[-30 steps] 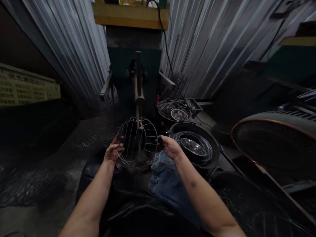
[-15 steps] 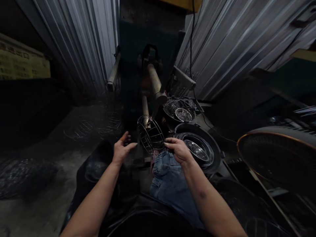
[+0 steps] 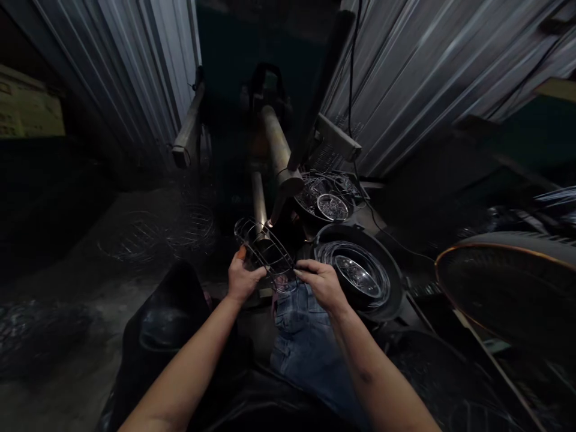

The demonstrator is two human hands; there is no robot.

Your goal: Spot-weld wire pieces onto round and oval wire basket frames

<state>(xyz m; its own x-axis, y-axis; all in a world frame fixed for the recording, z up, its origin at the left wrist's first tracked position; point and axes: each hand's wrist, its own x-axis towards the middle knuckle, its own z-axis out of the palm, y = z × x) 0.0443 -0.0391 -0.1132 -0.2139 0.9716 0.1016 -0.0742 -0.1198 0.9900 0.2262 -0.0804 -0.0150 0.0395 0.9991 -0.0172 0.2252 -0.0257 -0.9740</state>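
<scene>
An upper rod point(image 3: 278, 144) and a lower rod point(image 3: 259, 198) are blocking the way straight ahead — a tub point(image 3: 396, 288) is crowding the right hand point(image 3: 320, 282), while a dark gap is running between the upper rod and the left bar point(image 3: 189, 127).

one held wire frame point(image 3: 269, 257), two shiny round bowls point(image 3: 376, 289)

Dimly lit throughout, and closed in by a corrugated metal wall point(image 3: 148, 78) at upper left and a second ridged wall point(image 3: 418, 78) at upper right, with a faint pale gleam along the folds. Opens at lower left onto a dull grey floor point(image 3: 112, 306), sinking into near-black shadow around a yellowish crate point(image 3: 29, 108) at the left edge.
</scene>
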